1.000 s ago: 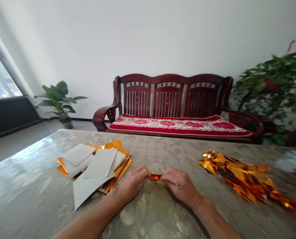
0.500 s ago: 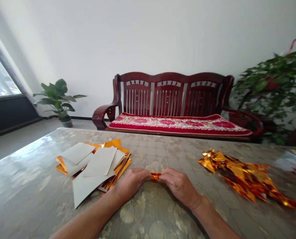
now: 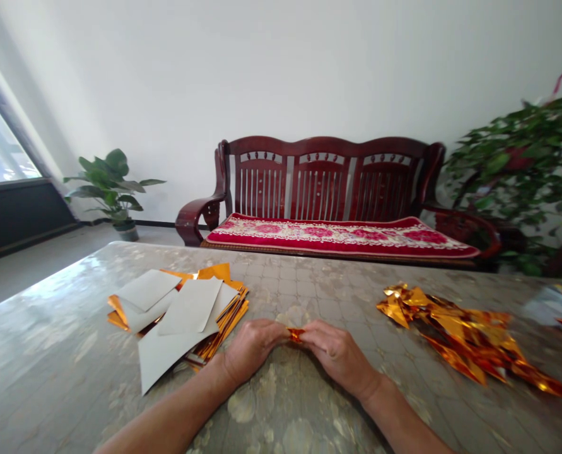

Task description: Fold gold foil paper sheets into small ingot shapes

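Observation:
Between my two hands is a small folded piece of gold foil paper point(image 3: 294, 335), its ends hidden by my fingers. My left hand point(image 3: 257, 343) pinches its left end, and my right hand point(image 3: 338, 353) grips the right end. Just left of my left hand lies a loose stack of foil paper sheets point(image 3: 188, 307), several with the pale back upward and gold edges showing. Over to the right sits a heap of folded gold foil pieces point(image 3: 465, 328), pointed and shiny.
A patterned cover lies on the table point(image 3: 290, 410). At its right edge is a clear plastic bag point(image 3: 548, 304). Beyond the table stand a dark red wooden bench point(image 3: 321, 189) with a floral cushion, a potted plant point(image 3: 110, 183) and a large leafy plant point(image 3: 531, 170).
My fingers have shifted slightly on the foil piece, and the right hand sits a little closer to the left. The stack and the heap are unchanged.

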{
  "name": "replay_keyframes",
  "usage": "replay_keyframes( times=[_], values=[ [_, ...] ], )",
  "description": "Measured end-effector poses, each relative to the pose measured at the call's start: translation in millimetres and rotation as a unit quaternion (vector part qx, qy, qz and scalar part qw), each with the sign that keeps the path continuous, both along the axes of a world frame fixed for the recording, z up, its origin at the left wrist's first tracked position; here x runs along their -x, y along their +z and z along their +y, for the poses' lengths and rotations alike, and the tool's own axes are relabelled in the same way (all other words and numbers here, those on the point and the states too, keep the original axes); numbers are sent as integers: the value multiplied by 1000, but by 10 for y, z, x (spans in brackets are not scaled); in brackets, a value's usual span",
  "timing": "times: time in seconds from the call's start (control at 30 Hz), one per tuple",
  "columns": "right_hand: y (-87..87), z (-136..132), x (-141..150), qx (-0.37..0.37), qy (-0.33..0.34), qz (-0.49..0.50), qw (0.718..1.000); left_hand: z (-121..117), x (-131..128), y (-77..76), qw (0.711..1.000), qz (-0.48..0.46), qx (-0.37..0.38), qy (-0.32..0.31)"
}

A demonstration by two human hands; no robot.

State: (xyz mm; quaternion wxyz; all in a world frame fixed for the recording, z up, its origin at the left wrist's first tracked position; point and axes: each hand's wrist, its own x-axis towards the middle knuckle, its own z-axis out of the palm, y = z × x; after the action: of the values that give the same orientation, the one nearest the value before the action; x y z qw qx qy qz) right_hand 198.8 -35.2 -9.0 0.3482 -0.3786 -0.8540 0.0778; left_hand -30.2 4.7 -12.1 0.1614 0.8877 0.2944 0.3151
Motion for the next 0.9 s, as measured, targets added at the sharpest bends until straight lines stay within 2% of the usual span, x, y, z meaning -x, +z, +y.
replay_keyframes(
  times=[0.3, 0.57, 0.73, 0.9],
  values=[
    [-55, -5, 37, -8, -8, 33, 999, -5, 3, 40, 1000, 13, 24, -13],
    [-54, -4, 45, 28, 12, 87, 996, -15, 4, 32, 999, -10, 33, -25],
    [-40, -8, 63, 2, 8, 87, 996, -24, -13, -5, 997, -60, 39, -7],
    [-26, -26, 88, -7, 13, 89, 996, -43, -22, 10, 999, -29, 26, -18]
  ],
)
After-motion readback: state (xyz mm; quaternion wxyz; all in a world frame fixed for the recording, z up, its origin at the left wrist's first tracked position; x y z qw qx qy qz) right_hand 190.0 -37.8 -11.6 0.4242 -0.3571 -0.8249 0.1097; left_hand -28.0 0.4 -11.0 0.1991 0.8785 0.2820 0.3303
